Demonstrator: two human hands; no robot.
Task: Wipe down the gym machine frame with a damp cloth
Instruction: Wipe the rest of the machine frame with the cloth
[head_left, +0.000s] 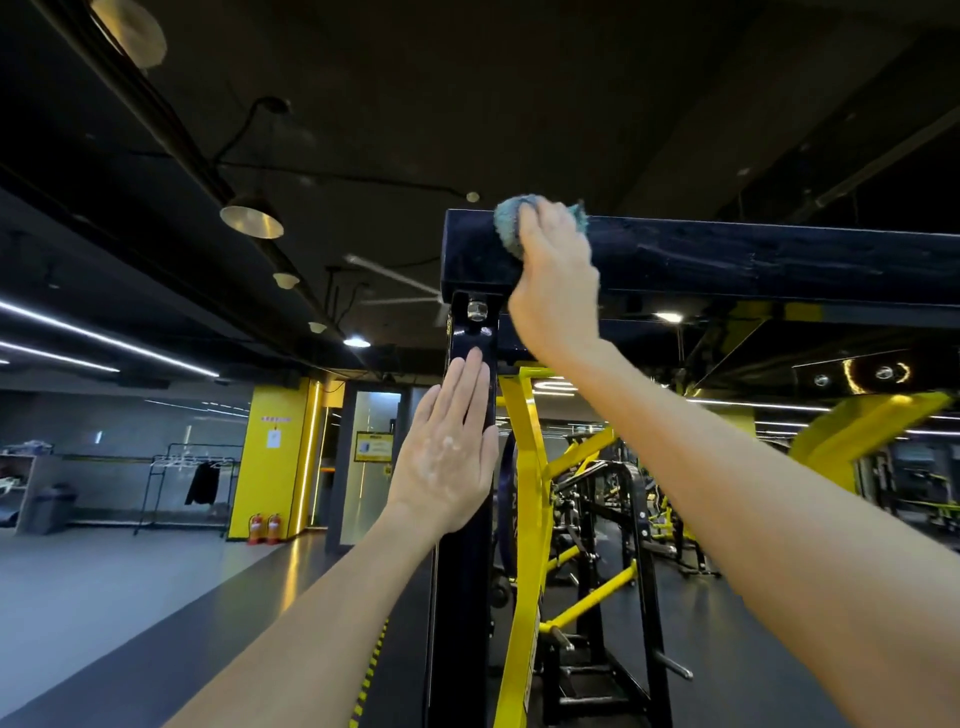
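- Right hand (556, 280): raised overhead, fingers curled over a bunched blue-green terry cloth (506, 226) and pressing it onto the top front edge of the beam. Only the cloth's ends show past the fingers, and its dampness cannot be judged.
- Left hand (449, 452): lower, fingers straight and together, palm laid flat against the glossy dark upright steel post (460, 597). It holds nothing and appears to serve as a brace.
- Dark navy horizontal box-section steel beam (727, 260): this is the frame member under the cloth. Its long axis runs across the view, from the capped end just left of the cloth to beyond the right edge of the view.
- Governing relation: the cloth sits almost at the beam's left end, directly above the joint with the post, so nearly all of the beam's length lies to the person's right. A stroke along the axis would probably travel rightward, and the right hand, already on the beam, is the nearer hand.
- Silver hex bolt (476, 310): it sits at the head of the post, between the left fingertips and the beam's underside.
- Yellow painted steel struts (524, 493): these stand behind the post, beneath the beam and well apart from both hands.
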